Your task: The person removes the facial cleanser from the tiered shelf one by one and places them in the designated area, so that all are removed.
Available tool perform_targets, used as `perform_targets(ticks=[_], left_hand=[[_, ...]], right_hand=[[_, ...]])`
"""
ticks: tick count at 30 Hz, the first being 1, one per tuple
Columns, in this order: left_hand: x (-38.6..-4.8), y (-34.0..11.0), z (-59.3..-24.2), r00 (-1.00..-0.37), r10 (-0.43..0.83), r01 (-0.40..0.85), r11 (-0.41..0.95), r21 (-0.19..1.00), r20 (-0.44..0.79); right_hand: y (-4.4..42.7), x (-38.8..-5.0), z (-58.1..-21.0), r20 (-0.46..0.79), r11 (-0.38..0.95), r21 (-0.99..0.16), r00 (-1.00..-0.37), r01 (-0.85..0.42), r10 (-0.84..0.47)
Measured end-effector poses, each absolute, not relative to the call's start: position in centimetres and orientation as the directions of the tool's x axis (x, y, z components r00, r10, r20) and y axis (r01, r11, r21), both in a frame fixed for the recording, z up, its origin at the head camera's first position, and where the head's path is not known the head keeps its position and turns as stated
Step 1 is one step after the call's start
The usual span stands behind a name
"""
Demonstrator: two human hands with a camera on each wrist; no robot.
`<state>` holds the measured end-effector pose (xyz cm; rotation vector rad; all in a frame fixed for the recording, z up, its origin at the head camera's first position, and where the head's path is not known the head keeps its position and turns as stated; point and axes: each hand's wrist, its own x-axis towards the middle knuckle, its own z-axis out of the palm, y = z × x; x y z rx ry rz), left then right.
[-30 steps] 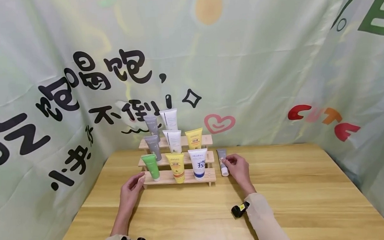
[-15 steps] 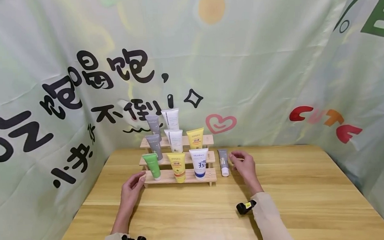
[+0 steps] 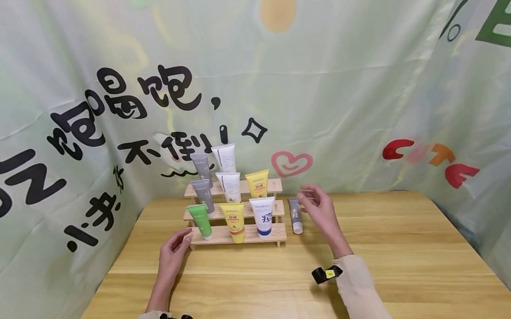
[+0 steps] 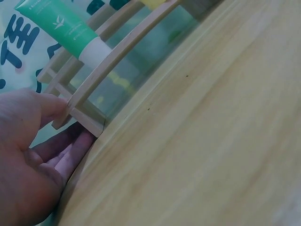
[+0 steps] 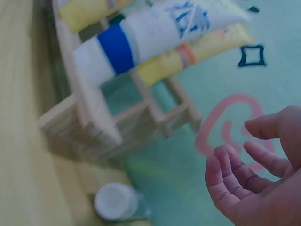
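Observation:
My left hand [image 3: 173, 257] grips the front left corner of a three-step wooden display rack [image 3: 220, 235], thumb on the step's end and fingers by its foot. On the front step stand a green tube [image 3: 202, 222], a yellow tube [image 3: 235, 223] and a white-and-blue tube [image 3: 263, 219]. To the right of the rack, a grey tube [image 3: 296, 219] rests on the table, its white cap toward me. My right hand [image 3: 322, 213] hovers beside and above it, holding nothing; in the right wrist view its fingers are loosely bent, apart from the tube's cap [image 5: 115, 201].
The middle step bears a grey tube [image 3: 203, 196], a white tube [image 3: 229, 187] and a yellow tube [image 3: 258, 184]. Another grey tube [image 3: 201, 166] and white tube [image 3: 225, 158] stand on the top step. A printed cloth [image 3: 346, 104] hangs behind the wooden table [image 3: 394, 248].
My right hand has let go of the grey tube, drawn off to its right, then risen and moved back. The tube stays on the table. My left hand keeps its hold on the rack.

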<state>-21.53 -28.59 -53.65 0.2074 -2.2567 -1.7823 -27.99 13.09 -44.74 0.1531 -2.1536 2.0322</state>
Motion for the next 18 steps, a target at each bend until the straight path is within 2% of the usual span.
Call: perform_targets(ticks=[9, 18], left_hand=[[-21.3, -28.4, -53.5, -0.958, -0.273, 0.035, 0.204, 0.978, 0.092], [-21.5, -28.3, -53.5, -0.957, -0.273, 0.038, 0.199, 0.979, 0.092]], right_hand=[[12.1, -27.6, -40.7, 0.345, 0.138, -0.928, -0.938, -0.347, -0.037], [10.5, -28.9, -37.7, 0.400, 0.141, -0.898, -0.908, -0.416, -0.126]])
